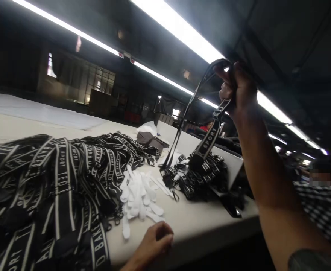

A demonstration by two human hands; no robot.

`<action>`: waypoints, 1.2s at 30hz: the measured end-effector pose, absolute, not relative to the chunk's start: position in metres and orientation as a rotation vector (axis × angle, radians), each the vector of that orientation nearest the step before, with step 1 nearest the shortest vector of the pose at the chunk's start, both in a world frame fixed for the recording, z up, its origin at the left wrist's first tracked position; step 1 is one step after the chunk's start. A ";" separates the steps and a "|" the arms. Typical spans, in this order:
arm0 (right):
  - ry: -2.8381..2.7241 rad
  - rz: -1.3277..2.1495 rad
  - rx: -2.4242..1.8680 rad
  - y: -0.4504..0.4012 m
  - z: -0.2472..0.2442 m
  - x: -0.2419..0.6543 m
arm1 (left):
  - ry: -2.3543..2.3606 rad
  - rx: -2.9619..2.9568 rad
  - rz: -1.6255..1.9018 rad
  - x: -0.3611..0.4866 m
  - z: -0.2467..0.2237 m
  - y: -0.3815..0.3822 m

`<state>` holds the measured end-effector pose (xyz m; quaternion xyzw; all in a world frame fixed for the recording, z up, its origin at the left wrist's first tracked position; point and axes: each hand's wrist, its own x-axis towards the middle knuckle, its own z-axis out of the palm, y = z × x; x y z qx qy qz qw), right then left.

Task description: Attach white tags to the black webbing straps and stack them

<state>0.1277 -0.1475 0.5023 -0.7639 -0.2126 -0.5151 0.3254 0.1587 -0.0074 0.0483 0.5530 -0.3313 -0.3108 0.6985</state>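
My right hand (234, 88) is raised high at the right, its fingers closed around a black webbing strap (209, 140) with white edge stripes and "SPORT" lettering. The strap loops over the hand, and its lengths hang towards the table, where a metal hook (176, 196) shows near a buckle. Low in the middle, my left hand (155, 241) is loosely curled at the table edge, with a gap between thumb and fingers and nothing visible in it. Just beyond it lies a heap of white rounded strips (138, 194). A bundle of similar straps (192, 180) sits beneath the raised strap.
A large pile of black lettered straps (64, 177) covers the table's left side. Behind it are a folded brown-grey piece (151, 140) and a white plastic bag (148, 128). A low white panel (179, 137) stands behind the bundle. Someone in a checked shirt (323, 205) is at the right.
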 end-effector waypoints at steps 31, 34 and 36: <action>0.114 -0.256 -0.995 -0.239 0.095 -0.040 | -0.841 1.552 -0.849 0.061 0.081 -0.046; 0.090 -0.239 -1.185 -0.242 0.098 -0.041 | -0.813 1.383 -1.112 0.062 0.080 -0.042; 0.095 -0.212 -1.373 -0.244 0.100 -0.042 | -0.831 1.247 -1.300 0.065 0.077 -0.036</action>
